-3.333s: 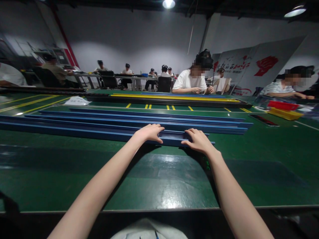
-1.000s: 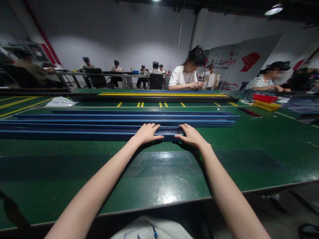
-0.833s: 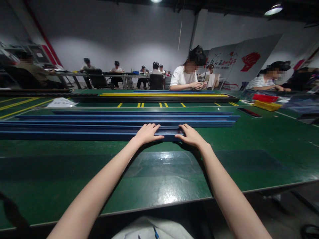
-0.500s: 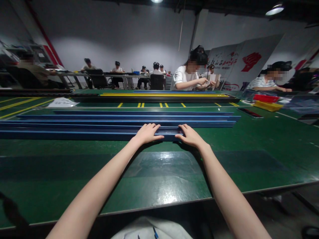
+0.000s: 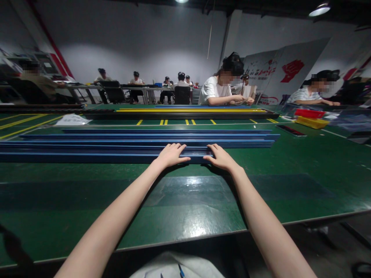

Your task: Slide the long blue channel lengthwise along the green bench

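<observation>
A long blue channel strip (image 5: 87, 157) lies lengthwise on the green table, nearest to me among several like it. Near the strip's right end, my left hand (image 5: 171, 154) grips it, thumb along the near side and fingers over the top. Just to the right, my right hand (image 5: 218, 156) has hold of the same strip close to its end, its thumb pointing inward. A short stretch of the strip shows between the two hands. Further blue channel strips (image 5: 232, 144) lie parallel right behind it.
Yellow and black strips (image 5: 188, 111) lie across the far side of the table (image 5: 290, 166). A phone (image 5: 291, 131), a yellow tray (image 5: 311, 122) and a red tray (image 5: 309, 114) are at the right. White paper (image 5: 72, 120) lies at the left. A co-worker (image 5: 216, 90) sits opposite.
My hands and the blue strip have stayed in place. Across the table, the co-worker's hands have shifted slightly lower and to the right.
</observation>
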{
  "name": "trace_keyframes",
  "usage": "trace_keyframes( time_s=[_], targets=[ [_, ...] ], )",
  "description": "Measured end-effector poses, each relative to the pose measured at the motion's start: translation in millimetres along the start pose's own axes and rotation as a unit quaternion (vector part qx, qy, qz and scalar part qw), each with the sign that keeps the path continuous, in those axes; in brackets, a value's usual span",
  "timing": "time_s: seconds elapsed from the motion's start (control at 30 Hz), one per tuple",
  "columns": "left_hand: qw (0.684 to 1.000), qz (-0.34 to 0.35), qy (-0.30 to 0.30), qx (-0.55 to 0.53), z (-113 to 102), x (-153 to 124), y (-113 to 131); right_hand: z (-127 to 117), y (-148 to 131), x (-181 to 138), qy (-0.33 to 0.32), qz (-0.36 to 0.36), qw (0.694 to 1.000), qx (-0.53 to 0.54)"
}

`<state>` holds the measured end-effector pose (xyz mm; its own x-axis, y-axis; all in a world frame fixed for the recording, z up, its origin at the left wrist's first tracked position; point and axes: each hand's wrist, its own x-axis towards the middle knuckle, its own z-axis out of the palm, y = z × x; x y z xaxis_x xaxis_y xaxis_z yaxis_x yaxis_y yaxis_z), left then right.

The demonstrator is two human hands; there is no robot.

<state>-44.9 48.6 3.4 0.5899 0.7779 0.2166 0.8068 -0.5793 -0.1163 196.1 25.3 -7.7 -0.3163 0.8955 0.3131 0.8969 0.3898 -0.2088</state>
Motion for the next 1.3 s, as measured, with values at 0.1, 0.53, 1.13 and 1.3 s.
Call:
trace_keyframes(
  time_s=[0.1,0.53,1.13,1.3],
  targets=[
    [1.0,-0.002,-0.001,0.0,-1,0,1,-1,0,0,-0.001,-0.001,1.0,0.002],
    [1.0,-0.003,-0.004,0.002,-1,-1,0,-5,-2,0,-0.01,0.008,1.0,0.006],
    [0.995,0.081,0.023,-0.061,-39,-2,17,-7,-3,0,-0.025,-0.003,0.999,-0.03],
    [0.983,0.113,-0.107,-0.093,-62,-6,39,-6,-3,1,-0.03,0.0,0.999,-0.03]
  ],
)
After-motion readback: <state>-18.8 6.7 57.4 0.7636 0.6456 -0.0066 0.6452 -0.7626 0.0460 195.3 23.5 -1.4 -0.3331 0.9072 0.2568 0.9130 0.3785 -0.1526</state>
